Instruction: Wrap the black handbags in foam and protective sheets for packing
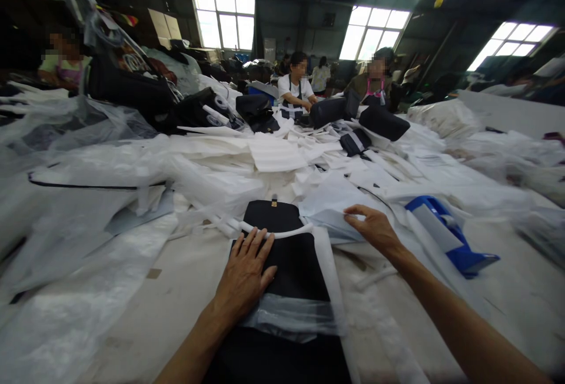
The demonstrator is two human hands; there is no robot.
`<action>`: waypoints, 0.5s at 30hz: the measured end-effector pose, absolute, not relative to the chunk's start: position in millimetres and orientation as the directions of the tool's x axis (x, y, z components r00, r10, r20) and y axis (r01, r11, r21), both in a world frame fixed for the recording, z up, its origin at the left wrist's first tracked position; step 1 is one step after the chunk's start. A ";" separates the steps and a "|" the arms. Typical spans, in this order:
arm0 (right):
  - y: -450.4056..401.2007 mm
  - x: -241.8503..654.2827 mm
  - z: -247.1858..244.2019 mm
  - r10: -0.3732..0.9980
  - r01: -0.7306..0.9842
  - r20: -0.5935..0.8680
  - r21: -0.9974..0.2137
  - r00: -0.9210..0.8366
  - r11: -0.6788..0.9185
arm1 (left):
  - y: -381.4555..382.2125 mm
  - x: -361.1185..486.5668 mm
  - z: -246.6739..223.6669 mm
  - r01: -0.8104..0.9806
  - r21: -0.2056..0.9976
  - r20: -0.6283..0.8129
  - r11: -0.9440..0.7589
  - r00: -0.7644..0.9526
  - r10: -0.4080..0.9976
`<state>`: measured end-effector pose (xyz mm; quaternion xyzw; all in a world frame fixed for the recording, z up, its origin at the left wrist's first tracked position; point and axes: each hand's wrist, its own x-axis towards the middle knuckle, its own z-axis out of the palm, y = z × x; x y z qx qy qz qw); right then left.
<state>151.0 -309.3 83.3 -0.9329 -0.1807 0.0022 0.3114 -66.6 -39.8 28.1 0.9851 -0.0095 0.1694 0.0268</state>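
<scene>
Left hand (249,266): flat, palm down, fingers extended forward, thumb angled inward | Right hand (373,228): raised off to the right, fingertips pointing inward, grip closure indeterminate | Forearms: bare, both reaching forward, converging

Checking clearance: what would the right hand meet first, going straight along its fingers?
Probably the pale sheet, just off the right hand's fingertips; depth is unclear, so they may already touch.

The black bag (282,354) runs out of view at the bottom edge, and clear film (295,313) covers part of it. Both forearms (459,307) are cut off by the frame. Faces of the people (298,86) behind are pixelated, and the plastic (39,337) at lower left is blurred.
</scene>
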 end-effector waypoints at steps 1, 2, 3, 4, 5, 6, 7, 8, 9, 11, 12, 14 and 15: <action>-309.5 152.5 88.0 0.345 0.340 0.109 -0.587 0.932 -0.735 | -39.9 -66.6 28.1 -0.028 0.049 0.336 -0.998 0.942 -0.010; -310.0 154.3 92.3 0.361 0.348 0.103 -0.595 0.927 -0.724 | -39.9 -66.5 28.0 -0.028 0.048 0.341 -0.998 0.940 -0.010; -310.8 156.1 95.9 0.383 0.357 0.091 -0.605 0.919 -0.712 | -40.0 -66.5 27.8 -0.030 0.048 0.346 -0.998 0.938 -0.011; -312.1 158.0 98.8 0.407 0.361 0.071 -0.615 0.911 -0.701 | -39.9 -66.5 27.5 -0.032 0.049 0.354 -0.998 0.935 -0.013; -313.8 159.6 100.7 0.427 0.359 0.043 -0.622 0.903 -0.696 | -39.9 -66.5 27.1 -0.034 0.049 0.361 -0.998 0.932 -0.014; -316.0 160.8 101.7 0.441 0.353 0.014 -0.623 0.897 -0.698 | -39.8 -66.5 26.8 -0.036 0.049 0.368 -0.998 0.930 -0.016; -318.5 161.5 102.0 0.451 0.349 -0.009 -0.620 0.892 -0.702 | -39.7 -66.5 26.4 -0.037 0.049 0.373 -0.998 0.928 -0.017; -321.0 161.5 101.5 0.458 0.348 -0.025 -0.614 0.888 -0.708 | -39.6 -66.5 26.2 -0.038 0.048 0.375 -0.998 0.927 -0.017; -323.5 160.8 100.6 0.463 0.352 -0.033 -0.602 0.886 -0.716 | -39.6 -66.5 26.0 -0.038 0.047 0.376 -0.998 0.926 -0.018; -327.6 157.8 98.2 0.462 0.369 -0.025 -0.564 0.887 -0.739 | -39.5 -66.5 25.8 -0.038 0.045 0.374 -0.998 0.927 -0.018; -329.0 155.7 96.9 0.462 0.384 -0.012 -0.537 0.887 -0.751 | -39.5 -66.5 25.8 -0.038 0.045 0.371 -0.998 0.929 -0.018; -330.8 151.2 94.9 0.473 0.424 0.019 -0.473 0.881 -0.772 | -39.6 -66.5 26.2 -0.034 0.046 0.363 -0.998 0.932 -0.015; -331.2 148.8 94.3 0.483 0.445 0.033 -0.448 0.875 -0.775 | -39.7 -66.5 26.5 -0.032 0.046 0.361 -0.998 0.933 -0.013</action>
